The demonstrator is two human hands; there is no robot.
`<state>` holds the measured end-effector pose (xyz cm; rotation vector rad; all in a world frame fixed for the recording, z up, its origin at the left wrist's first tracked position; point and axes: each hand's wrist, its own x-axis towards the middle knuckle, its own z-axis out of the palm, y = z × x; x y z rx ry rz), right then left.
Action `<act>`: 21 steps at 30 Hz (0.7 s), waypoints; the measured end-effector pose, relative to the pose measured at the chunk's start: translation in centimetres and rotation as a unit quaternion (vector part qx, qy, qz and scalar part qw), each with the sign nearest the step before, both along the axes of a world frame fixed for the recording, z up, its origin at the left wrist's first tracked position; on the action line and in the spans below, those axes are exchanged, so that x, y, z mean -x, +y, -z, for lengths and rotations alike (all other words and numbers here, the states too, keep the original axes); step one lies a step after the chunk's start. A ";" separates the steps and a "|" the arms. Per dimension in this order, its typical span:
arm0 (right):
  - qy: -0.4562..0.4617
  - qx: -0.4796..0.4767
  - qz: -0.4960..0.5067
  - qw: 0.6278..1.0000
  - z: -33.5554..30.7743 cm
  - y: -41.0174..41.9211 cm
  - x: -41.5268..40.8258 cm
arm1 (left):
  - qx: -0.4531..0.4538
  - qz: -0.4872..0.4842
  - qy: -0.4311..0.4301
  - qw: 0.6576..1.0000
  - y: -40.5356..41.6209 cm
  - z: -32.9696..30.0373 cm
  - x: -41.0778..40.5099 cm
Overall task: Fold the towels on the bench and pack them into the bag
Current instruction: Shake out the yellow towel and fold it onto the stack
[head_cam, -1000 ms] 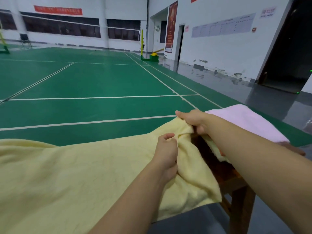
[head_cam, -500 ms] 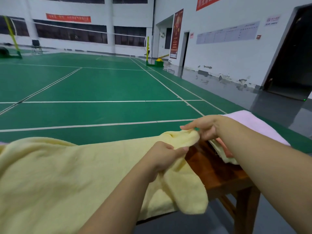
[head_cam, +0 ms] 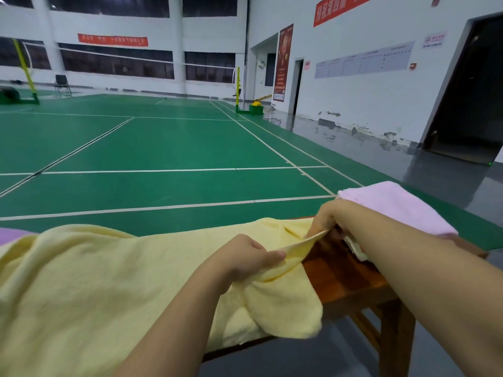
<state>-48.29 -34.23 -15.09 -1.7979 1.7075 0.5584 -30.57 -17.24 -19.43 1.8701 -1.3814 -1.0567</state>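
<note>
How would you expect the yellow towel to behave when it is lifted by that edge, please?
Probably floppy: the yellow towel sags over the bench front and its corner hangs limp. It should grip easily, since the left hand and right hand pinch its edge taut between them and the cloth looks fuzzy. It is large, so unheld parts will likely drag.

**Bench & items lying on it**

Reddish-brown wooden bench (head_cam: 351, 278), one leg visible at lower right, standing on grey floor beside green court. Yellow towel (head_cam: 109, 281) spread over most of the seat, near corner draping over front edge. Pink towel (head_cam: 394, 205), folded, at bench's right end, apart from yellow one w/ bare wood between. Pale folded cloth (head_cam: 355, 247) beside pink towel, mostly hidden by a forearm. Purple fabric (head_cam: 11, 235) at far left edge.
</note>
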 end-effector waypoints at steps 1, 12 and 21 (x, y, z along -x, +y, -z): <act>-0.073 -0.008 0.055 0.996 -0.1 0.0 0.3 | -0.014 -0.003 -0.001 1.000 0.0 0.0 -0.3; -0.637 -0.090 0.180 0.744 0.2 0.0 -2.1 | -0.076 0.029 0.253 0.964 1.3 -0.9 -0.2; -0.738 -0.010 0.223 0.637 0.2 -2.0 -0.8 | -0.031 0.019 0.479 0.877 -1.4 1.6 5.8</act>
